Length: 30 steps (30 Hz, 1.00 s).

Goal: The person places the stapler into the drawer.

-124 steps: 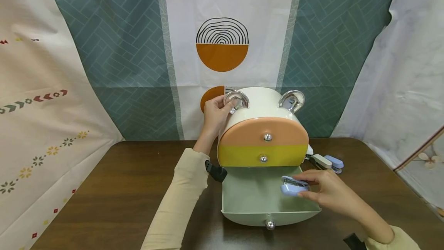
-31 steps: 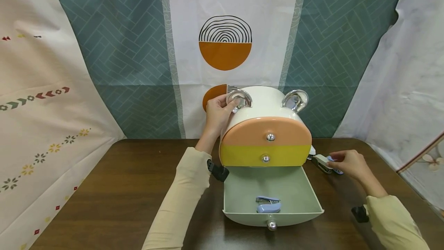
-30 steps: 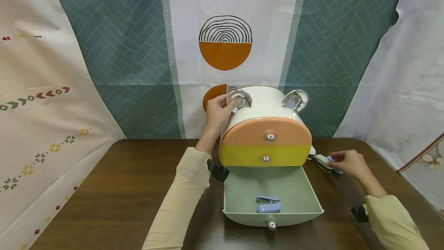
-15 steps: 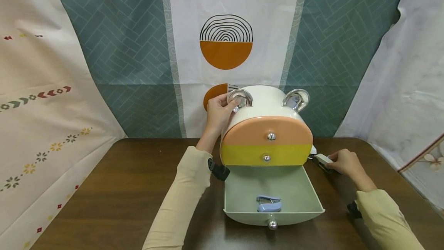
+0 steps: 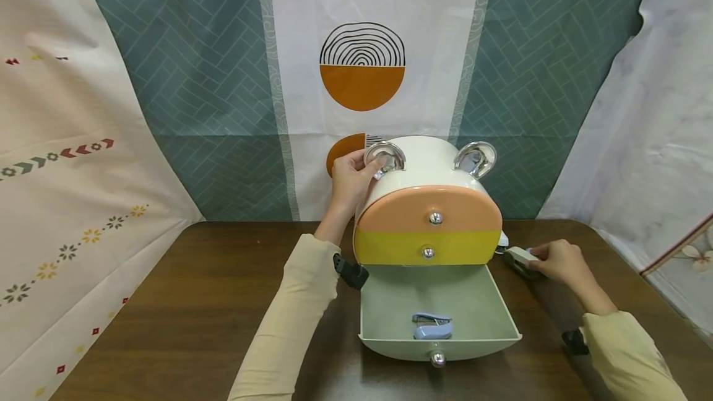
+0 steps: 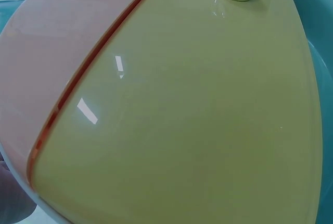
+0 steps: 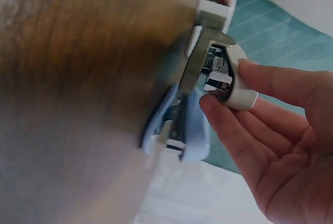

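Both arms stretch forward: the left hand (image 5: 350,181) grips the drawer box's (image 5: 426,163) silver ear (image 5: 398,155); the right hand (image 5: 564,265) pinches a pale stapler (image 7: 242,86).

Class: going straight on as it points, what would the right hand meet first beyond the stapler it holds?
Probably the white stapler beside the cabinet, though depth is unclear.

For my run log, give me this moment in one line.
left hand: grips silver ear | right hand: pinches white stapler | green drawer: open, blue stapler inside | orange drawer, yellow drawer: closed
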Each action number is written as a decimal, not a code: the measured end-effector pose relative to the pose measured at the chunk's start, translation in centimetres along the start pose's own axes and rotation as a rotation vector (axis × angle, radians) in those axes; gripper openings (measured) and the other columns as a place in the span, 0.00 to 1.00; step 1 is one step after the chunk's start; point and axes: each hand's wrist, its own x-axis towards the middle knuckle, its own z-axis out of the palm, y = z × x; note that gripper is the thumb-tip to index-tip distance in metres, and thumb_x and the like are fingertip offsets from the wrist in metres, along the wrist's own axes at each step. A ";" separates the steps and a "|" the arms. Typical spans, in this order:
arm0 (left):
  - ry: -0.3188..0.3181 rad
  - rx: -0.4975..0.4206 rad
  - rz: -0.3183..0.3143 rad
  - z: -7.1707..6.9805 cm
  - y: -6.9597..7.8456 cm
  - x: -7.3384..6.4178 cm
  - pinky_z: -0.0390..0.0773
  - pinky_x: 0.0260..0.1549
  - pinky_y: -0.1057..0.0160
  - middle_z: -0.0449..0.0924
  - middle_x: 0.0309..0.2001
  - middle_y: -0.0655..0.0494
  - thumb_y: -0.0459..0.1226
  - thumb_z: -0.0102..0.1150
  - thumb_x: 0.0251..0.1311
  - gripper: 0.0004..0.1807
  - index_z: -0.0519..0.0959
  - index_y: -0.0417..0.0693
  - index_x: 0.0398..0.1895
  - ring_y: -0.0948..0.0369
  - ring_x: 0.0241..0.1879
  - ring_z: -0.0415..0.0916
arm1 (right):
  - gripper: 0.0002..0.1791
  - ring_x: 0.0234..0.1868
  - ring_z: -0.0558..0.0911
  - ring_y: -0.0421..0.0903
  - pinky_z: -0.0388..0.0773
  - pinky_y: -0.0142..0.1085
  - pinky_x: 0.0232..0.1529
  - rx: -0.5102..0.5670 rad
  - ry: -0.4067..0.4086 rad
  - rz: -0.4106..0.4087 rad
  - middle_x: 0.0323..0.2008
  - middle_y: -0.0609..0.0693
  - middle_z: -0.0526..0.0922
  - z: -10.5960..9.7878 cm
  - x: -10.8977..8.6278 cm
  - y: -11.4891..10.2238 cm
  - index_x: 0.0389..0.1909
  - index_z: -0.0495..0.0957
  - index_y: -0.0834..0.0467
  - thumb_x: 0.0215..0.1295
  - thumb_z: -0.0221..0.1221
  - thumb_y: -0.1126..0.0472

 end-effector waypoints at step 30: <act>-0.004 -0.009 0.014 0.0 0.1 0.0 0.70 0.19 0.73 0.82 0.29 0.42 0.32 0.63 0.52 0.12 0.81 0.33 0.38 0.70 0.21 0.72 | 0.16 0.25 0.75 0.23 0.71 0.23 0.21 0.110 0.108 -0.049 0.30 0.59 0.84 -7.3 -6.3 -7.9 0.37 0.83 0.64 0.45 0.69 0.62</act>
